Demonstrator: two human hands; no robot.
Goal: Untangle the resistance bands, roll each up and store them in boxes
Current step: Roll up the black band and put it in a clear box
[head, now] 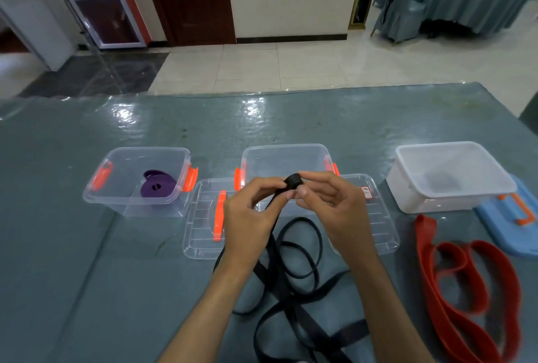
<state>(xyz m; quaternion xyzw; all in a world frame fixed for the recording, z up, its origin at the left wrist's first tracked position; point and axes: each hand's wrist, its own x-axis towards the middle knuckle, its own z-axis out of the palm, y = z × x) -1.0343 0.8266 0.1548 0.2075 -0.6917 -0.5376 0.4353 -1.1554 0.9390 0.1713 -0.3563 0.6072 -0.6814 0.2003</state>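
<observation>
Both hands meet in front of the middle clear box, raised over the table. The left hand and right hand pinch a small tight roll at the end of the black band between thumbs and fingertips; the roll's axis seems to run left to right, though blur makes this uncertain. From the roll the band's free length drops toward the viewer and lies in loose loops on the table nearer than the box. Left of this box, another clear box holds a coiled purple band. To the right stands a white box, with a red band lying unrolled in front of it.
</observation>
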